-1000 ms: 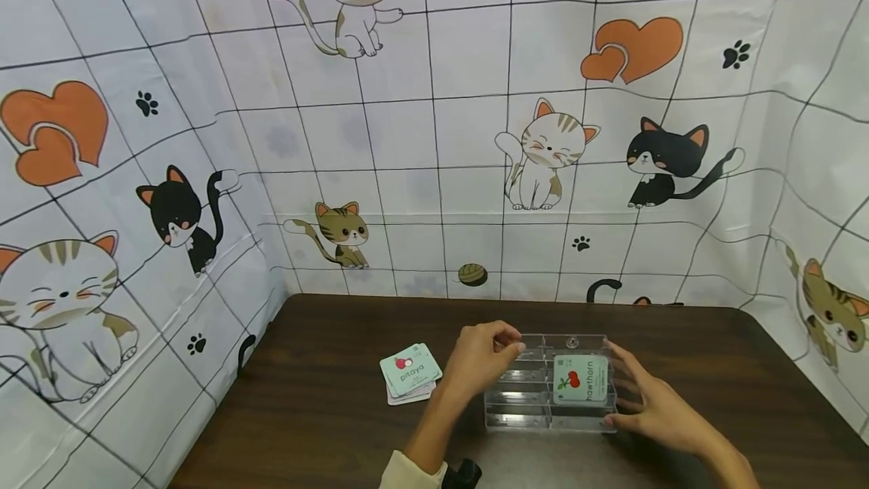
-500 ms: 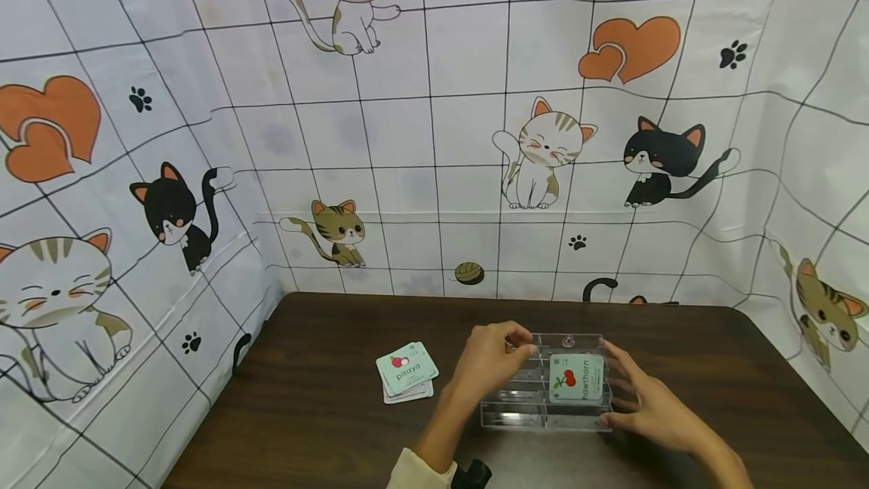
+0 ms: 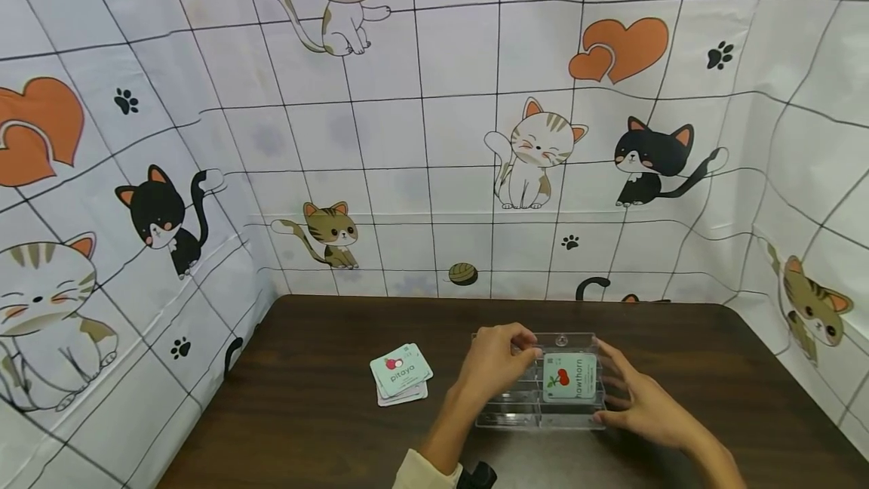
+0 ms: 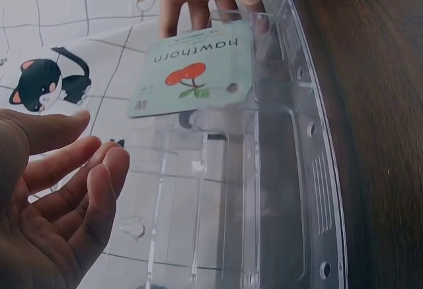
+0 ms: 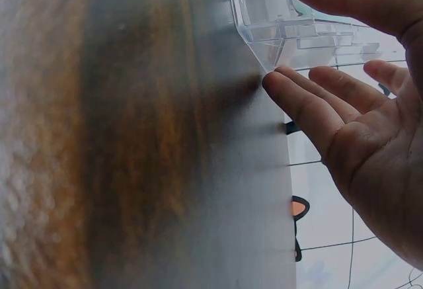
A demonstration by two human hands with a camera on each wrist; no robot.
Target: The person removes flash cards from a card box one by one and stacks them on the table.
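Note:
A clear, stepped acrylic display rack [image 3: 569,421] stands on the table. On its right half leans a pale green picture card printed "hawthorn" [image 3: 569,378] with red fruit. My left hand [image 3: 494,362] hovers over the rack's back left part, left of that card. In the left wrist view its thumb and loosely bent fingers [image 4: 106,176] stand apart, nothing between them. At the rack's right end, my right hand [image 3: 645,404] rests its thumb near the front corner, with the other fingers extended along the side. The right wrist view shows these fingers [image 5: 307,107] nearly straight.
Left of the rack lies a small stack of cards [image 3: 402,372], "pitaya" on top. The dark wooden table [image 3: 305,398] ends against a white curtain [image 3: 462,134] with cat prints. A black wrist strap [image 3: 477,476] shows below my left sleeve.
My left hand has shifted slightly right along the back of the rack, toward the hawthorn card. The right hand keeps its place at the rack's end. The head view has turned a little.

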